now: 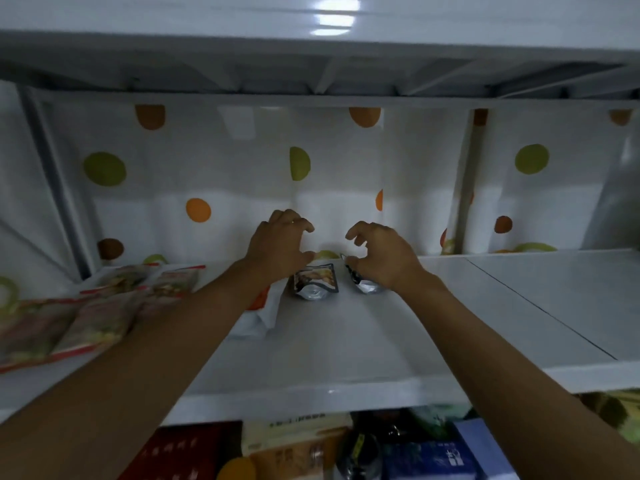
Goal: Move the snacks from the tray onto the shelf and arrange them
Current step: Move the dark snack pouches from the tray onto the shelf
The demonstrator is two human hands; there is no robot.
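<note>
Head view, looking into a white shelf (pixel 346 341) with a dotted sheet (pixel 207 161) as its back wall. Both bare arms reach in.

On the shelf, left side: several flat red-edged snack packets (pixel 97 320), lying overlapped, print blurred. Next to them is a white-and-orange packet (pixel 265 311), partly hidden under the left forearm. In the middle, near the back, are two silver pouches, close together but apart. The left pouch (pixel 316 280) stands leaning back with its printed face to the camera. The right pouch (pixel 367 287) is mostly covered by the right hand. The right part of the shelf is bare board with a seam.

Left hand (pixel 278 245) hovers just above and behind the left pouch. Its fingers (pixel 301 223) are bent claw-like with a wide gap to the thumb, and they hold nothing.

Right hand (pixel 386 256) is over the right pouch, thumb tip at the pouch's top corner. Its fingers (pixel 356 230) are bent and raised clear above the pouch. Cannot tell whether it actually grips the pouch.

Below the shelf, a lower level holds packed goods: a dark red box (pixel 180 452), a beige box (pixel 294 434) and a blue box (pixel 436 455). These are blurred and the labels are unreadable.
</note>
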